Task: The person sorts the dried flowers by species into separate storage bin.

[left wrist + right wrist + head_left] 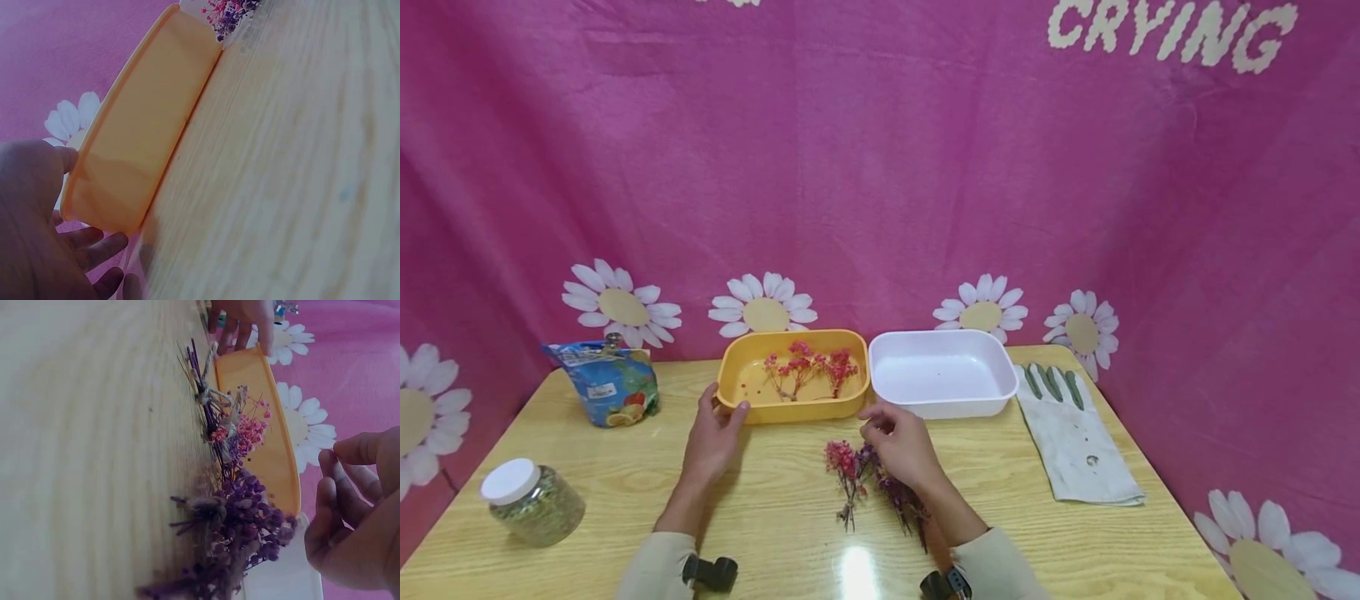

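My left hand [713, 442] grips the left front corner of a yellow tray [805, 412], thumb at the rim and fingers around the end. Pink dried flowers [841, 367] lie inside that tray. Above the table by the tray's right front corner hovers my right hand [904, 446]. Its fingers are loosely bent, thumb and index tips close together, with nothing visible between them. Below it on the table are a small tied pink dried bunch [842, 458] and purple dried flowers [244, 519]. The right hand partly covers the purple ones in the head view.
A white tray [943, 408] stands right of the yellow one. A pale work glove [1078, 450] lies at the far right. On the left are a blue pouch [598, 379] and a white-lidded jar [546, 508]. A pink daisy-print cloth [880, 208] hangs behind the table.
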{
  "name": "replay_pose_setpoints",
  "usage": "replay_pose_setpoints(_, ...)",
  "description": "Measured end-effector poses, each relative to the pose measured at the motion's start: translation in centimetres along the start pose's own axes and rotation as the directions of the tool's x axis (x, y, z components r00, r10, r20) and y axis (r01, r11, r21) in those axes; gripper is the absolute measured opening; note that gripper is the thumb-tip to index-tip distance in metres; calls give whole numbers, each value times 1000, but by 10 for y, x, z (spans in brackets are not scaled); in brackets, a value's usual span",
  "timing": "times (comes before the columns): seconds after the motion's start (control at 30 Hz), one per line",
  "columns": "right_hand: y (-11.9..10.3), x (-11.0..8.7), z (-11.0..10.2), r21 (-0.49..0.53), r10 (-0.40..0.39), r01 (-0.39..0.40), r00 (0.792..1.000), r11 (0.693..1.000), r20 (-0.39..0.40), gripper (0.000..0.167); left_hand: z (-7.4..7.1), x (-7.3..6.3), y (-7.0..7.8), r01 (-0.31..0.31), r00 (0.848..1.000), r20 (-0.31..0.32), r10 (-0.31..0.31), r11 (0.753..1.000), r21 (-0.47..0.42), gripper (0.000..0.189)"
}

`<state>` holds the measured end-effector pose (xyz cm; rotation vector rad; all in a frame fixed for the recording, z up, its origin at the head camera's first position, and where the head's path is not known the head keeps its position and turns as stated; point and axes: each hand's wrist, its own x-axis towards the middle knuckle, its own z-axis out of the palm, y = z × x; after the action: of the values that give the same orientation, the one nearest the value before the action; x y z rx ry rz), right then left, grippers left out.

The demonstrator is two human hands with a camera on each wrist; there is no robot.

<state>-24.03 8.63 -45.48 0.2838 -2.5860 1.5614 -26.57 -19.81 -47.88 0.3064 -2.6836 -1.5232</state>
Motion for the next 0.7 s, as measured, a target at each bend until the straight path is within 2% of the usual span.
replay_pose_setpoints(0.1,0,-9,-1,-53,-57,55,998,997,-33,15,0,0,0,0,1000,0,0,1000,0,74)
replay_pose_setpoints(0.2,-2,-16,-3,-98,-112,108,993,989,-32,14,0,0,0,-10,1000,-8,10,1000,2,72)
replay_pose_setpoints(0.3,-4,-23,-3,-117,-129,130,992,985,14,14,-2,-1,0,-25,999,-22,25,1000,-6,69)
replay_pose_setpoints(0.47,-4,-32,0,-167,-102,124,986,978,132,12,-4,-1,1,-33,999,-31,32,999,-16,67)
replay_pose_setpoints(0.57,-2,-35,3,-259,-102,142,981,955,163,13,-5,-2,1,-35,999,-32,35,999,-11,66)
replay_pose_setpoints(0.7,-1,-37,7,-366,-109,163,981,916,163,13,-4,-2,1,-34,999,-29,34,999,-5,66)
